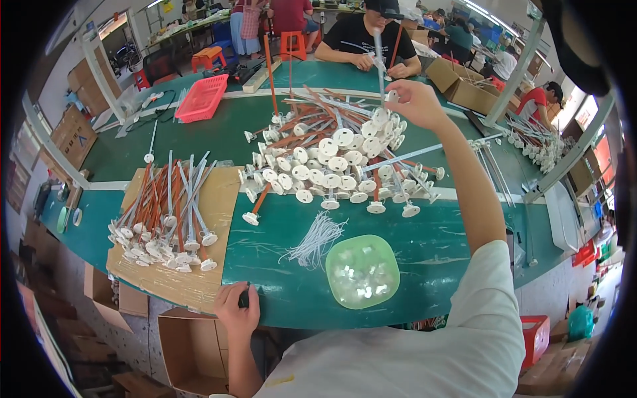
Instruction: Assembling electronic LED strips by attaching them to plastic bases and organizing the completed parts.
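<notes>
At the far side of the pile, my right hand [418, 104] is raised, its fingers closed around the white disc end of a grey rod [379, 60] that points upward. Below it lies a large heap of rods with white round discs [335, 162], some grey and some brown. My left hand [237, 310] rests at the near table edge, closed around a small black object [244, 298] whose kind is mostly hidden. In front of me sit a bundle of thin white ties [315, 242] and a green bowl [334, 286] with small shiny clear pieces inside.
A second bunch of disc-ended rods [166, 225] lies on a cardboard sheet [199, 295] at the left. A pink basket [202, 99] stands farther back. Across the green table sits a co-worker [361, 40]. Metal posts rise at both sides; an open carton [192, 345] stands below the edge.
</notes>
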A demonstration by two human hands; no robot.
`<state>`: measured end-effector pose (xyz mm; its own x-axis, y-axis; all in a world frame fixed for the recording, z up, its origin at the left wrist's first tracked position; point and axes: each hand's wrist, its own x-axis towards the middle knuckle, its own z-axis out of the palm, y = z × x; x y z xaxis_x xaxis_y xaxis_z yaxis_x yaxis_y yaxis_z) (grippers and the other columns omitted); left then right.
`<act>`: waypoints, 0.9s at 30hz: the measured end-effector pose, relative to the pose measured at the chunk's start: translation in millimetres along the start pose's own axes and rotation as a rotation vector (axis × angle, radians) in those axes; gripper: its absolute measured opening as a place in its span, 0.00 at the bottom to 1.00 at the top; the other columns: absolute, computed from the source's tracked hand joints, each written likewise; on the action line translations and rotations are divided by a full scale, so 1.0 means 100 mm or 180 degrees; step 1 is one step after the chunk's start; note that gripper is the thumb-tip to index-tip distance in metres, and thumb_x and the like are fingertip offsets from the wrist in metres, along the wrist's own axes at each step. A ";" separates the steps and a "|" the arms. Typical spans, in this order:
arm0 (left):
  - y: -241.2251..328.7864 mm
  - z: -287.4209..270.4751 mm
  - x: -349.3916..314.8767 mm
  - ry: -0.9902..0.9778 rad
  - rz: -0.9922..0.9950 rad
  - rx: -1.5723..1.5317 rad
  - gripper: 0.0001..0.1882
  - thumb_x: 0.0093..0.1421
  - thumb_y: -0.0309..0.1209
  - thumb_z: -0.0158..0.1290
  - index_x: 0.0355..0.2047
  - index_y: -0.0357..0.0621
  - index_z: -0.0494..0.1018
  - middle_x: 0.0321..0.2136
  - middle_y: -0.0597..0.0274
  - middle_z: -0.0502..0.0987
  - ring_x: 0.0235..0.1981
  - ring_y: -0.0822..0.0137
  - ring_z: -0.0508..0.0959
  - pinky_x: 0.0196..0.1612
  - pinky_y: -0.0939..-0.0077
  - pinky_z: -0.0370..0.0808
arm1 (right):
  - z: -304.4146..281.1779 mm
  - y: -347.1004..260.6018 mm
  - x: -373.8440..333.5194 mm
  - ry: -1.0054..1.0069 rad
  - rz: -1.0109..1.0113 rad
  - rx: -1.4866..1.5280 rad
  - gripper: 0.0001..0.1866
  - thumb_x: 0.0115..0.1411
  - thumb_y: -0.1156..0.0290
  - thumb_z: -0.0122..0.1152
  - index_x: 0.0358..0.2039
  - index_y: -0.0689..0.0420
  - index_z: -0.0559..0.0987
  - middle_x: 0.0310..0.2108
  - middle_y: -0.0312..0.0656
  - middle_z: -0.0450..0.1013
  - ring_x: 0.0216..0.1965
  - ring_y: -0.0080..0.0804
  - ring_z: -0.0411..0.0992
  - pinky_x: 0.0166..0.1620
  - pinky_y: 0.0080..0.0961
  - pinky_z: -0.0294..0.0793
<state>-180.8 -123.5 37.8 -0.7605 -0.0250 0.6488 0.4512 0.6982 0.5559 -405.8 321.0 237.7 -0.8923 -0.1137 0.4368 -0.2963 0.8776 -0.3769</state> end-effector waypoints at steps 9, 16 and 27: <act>0.09 0.05 0.02 -0.0069 0.0283 0.0095 0.03 0.52 0.17 0.56 0.27 0.36 0.75 0.26 0.53 0.78 0.27 0.56 0.78 0.33 0.69 0.74 | -0.44 -0.53 -1.66 0.1370 0.0497 0.1619 0.16 0.53 0.81 0.64 0.44 0.61 0.76 0.38 0.40 0.77 0.35 0.21 0.74 0.39 0.18 0.73; 1.12 0.32 0.05 -0.1237 -0.0137 -0.2048 0.11 0.56 0.16 0.53 0.41 0.27 0.74 0.38 0.49 0.79 0.36 0.64 0.78 0.43 0.72 0.75 | 0.19 -1.10 -3.05 0.1956 0.0727 0.3971 0.20 0.55 0.83 0.58 0.48 0.62 0.66 0.50 0.58 0.71 0.51 0.52 0.72 0.56 0.42 0.69; 2.04 0.75 0.16 -0.2745 0.0027 -0.3522 0.29 0.56 0.18 0.54 0.58 0.29 0.60 0.51 0.45 0.72 0.45 0.61 0.77 0.50 0.67 0.74 | 0.55 -1.48 -3.67 0.2023 0.0878 0.3912 0.30 0.48 0.89 0.64 0.50 0.60 0.61 0.50 0.59 0.70 0.53 0.44 0.70 0.56 0.37 0.68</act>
<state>-135.3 72.2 122.7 -0.6175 0.6996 0.3596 0.2794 -0.2322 0.9317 -53.2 206.9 88.3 -0.7637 0.5086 0.3975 -0.5380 -0.1612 -0.8274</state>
